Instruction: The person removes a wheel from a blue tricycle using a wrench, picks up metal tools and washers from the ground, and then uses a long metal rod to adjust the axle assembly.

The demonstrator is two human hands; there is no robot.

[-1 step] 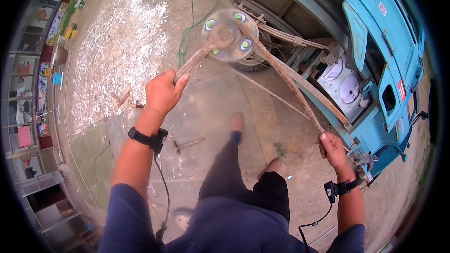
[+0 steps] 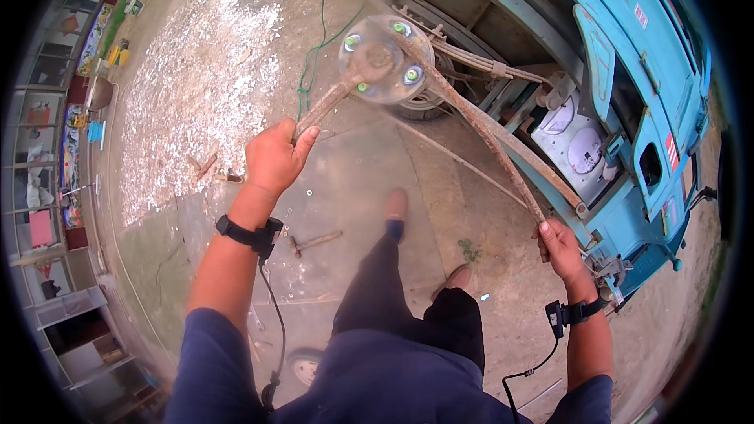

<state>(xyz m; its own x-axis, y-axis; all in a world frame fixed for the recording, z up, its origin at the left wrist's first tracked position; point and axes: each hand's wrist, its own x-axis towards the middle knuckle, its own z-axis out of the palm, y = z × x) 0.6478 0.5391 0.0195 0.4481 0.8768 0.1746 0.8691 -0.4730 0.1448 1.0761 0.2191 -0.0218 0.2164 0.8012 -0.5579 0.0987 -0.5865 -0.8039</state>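
Observation:
My left hand [image 2: 275, 157] is closed around a thick, rusty brown bar [image 2: 326, 106]. The bar's upper end meets a round, see-through-looking disc [image 2: 377, 63] carrying several green-centred bolt-like spots. My right hand [image 2: 561, 247], lower and to the right, grips the end of a long, thin rusty rod [image 2: 495, 145]. That rod runs up and left to the disc's right side. I cannot tell how bar, rod and disc are joined. A second rusty bar [image 2: 542, 173] lies close along the rod, with its end free of my hands. Both wrists wear black straps with cables.
A blue truck cab [image 2: 667, 86] stands at the right, with an open frame and a wheel [image 2: 428, 102] behind the disc. On the ground lie a hammer [image 2: 316, 243], small washers and white scattered flakes [image 2: 204, 86]. A green cord [image 2: 312, 55] runs beyond. My feet stand below.
Both hands have shifted very slightly to the right, the rod's lower end moving with my right hand. Both grips look the same.

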